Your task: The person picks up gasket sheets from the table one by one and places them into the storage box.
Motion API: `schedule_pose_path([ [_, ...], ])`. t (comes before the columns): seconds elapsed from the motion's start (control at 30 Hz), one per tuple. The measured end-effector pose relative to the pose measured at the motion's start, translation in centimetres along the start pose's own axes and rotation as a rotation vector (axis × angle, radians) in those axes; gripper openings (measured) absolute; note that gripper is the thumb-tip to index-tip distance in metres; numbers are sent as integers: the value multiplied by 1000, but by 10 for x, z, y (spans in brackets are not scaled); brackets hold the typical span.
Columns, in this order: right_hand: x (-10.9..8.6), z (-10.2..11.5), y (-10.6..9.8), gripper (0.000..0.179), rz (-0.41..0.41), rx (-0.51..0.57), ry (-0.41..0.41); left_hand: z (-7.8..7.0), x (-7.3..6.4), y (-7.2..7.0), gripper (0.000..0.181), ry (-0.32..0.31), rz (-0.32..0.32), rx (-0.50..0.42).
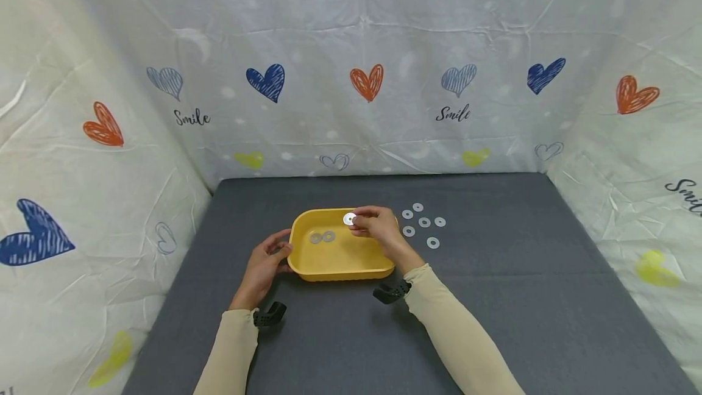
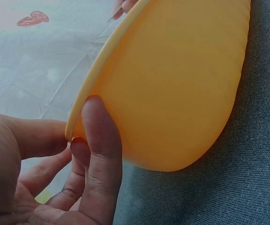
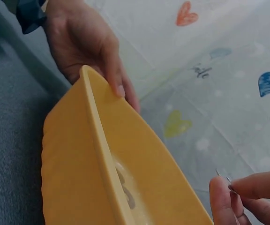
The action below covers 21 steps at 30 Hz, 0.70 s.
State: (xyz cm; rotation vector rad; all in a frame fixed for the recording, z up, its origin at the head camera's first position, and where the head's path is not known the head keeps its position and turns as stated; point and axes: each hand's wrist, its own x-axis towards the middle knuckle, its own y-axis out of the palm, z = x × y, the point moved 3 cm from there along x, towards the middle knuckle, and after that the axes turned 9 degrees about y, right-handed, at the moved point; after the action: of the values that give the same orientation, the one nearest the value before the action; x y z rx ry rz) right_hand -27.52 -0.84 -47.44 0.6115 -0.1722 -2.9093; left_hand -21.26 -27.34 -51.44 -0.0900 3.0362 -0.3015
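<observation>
A yellow plastic tray point(image 1: 340, 261) with rounded corners sits on the table in the head view. My left hand point(image 1: 260, 270) grips its left end, and the left wrist view shows the thumb and fingers at the rim point(image 2: 90, 77). Over the tray's back right part, my right hand point(image 1: 378, 227) pinches a flat silver washer point(image 1: 347, 215) between thumb and fingertips. That washer appears nearly edge-on in the right wrist view. Two more washers point(image 1: 312, 239) lie side by side on the tray floor, left of its middle.
Several loose washers point(image 1: 432, 238) are spread on the dark grey tabletop point(image 1: 493, 309), just right of the tray. A white curtain point(image 1: 312, 35) printed with hearts and "Smile" rises behind the table and along both sides.
</observation>
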Motion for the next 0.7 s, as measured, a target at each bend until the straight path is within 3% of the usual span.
schedule_pose_path([
  [0.7, 25, -13, 17, 22, -26, -52, 126, -1, 1, 1, 45, -3, -5, 7],
])
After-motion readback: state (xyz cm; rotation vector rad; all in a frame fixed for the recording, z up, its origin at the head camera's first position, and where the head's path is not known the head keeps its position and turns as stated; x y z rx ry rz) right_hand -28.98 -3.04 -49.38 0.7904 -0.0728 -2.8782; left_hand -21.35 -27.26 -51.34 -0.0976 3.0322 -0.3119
